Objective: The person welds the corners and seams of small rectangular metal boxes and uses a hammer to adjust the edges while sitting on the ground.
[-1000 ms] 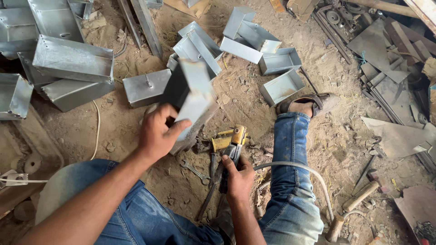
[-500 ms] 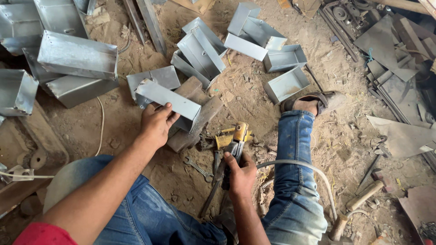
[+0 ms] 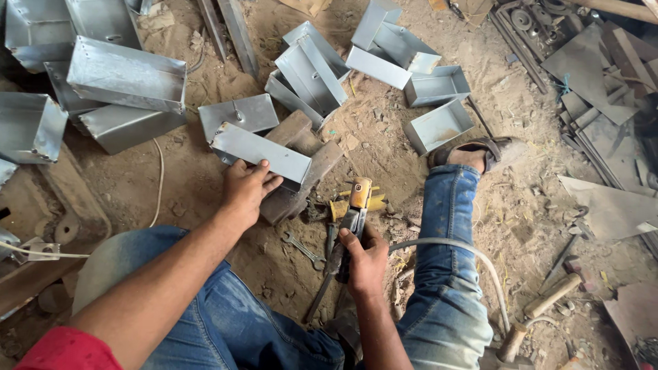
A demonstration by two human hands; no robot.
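My left hand (image 3: 248,189) grips the near edge of a grey sheet-metal box (image 3: 259,155) lying on its side over a wooden block (image 3: 301,171). My right hand (image 3: 363,257) is closed around the dark handles of a hand tool with a yellow and wooden head (image 3: 353,205), which rests on the dirt floor between my legs. A small spanner (image 3: 304,249) lies just left of that hand. My blue-jeaned right leg (image 3: 445,260) stretches forward, ending in a sandalled foot (image 3: 480,152).
Several finished metal boxes (image 3: 127,74) are piled at the left and more trays (image 3: 437,126) lie ahead. Scrap sheet metal and rods (image 3: 603,103) fill the right side. A wooden-handled hammer (image 3: 538,308) and a white hose (image 3: 466,255) lie at lower right.
My left hand has swung the metal box from upright down onto its side over the wooden block. My right hand has stayed on the tool handles.
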